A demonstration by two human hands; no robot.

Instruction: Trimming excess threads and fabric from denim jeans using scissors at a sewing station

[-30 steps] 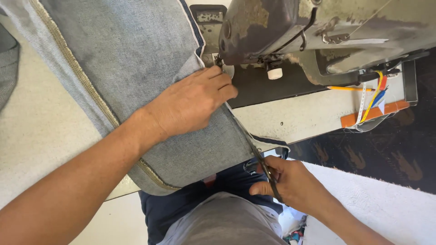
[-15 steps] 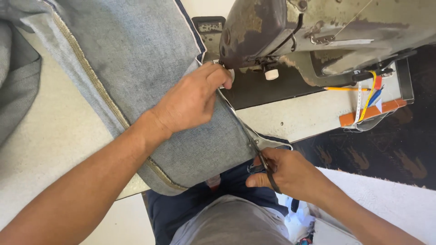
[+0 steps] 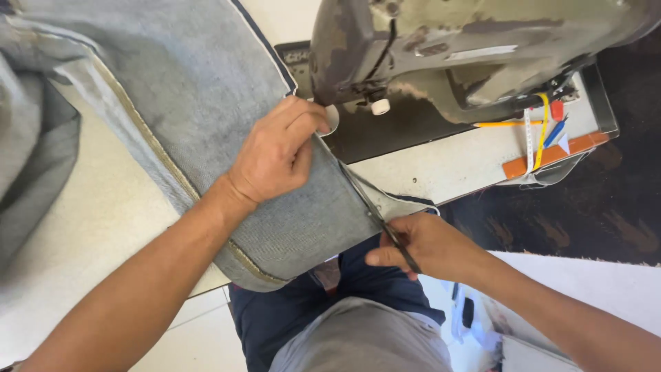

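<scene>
Denim piece (image 3: 206, 103) lies across desk (image 3: 441, 165), pale side up, near corner hanging off the front edge over the person's lap. Left hand (image 3: 279, 151) presses flat on the denim right by the sewing machine (image 3: 447, 48), fingers curled and pinching the cloth edge near the needle area, so that grip is clamped on the denim. Right hand (image 3: 423, 244) sits off the desk's front edge, fingers together on small dark scissors (image 3: 396, 241), blades pointing along the denim's right edge where a thin strip (image 3: 372, 189) peels away. Progress, judged: edge trim looks partway, strip loose between needle zone and scissors, lower stretch toward the hem corner seems uncut; one yellow-stitched seam (image 3: 148, 148) already on the cloth. Room: machine body blocks above and right of left hand, tight there. Free desk space left of the denim. Pencil and tape clutter (image 3: 540, 134) at far right, well apart. Right hand has open air below the desk edge.
</scene>
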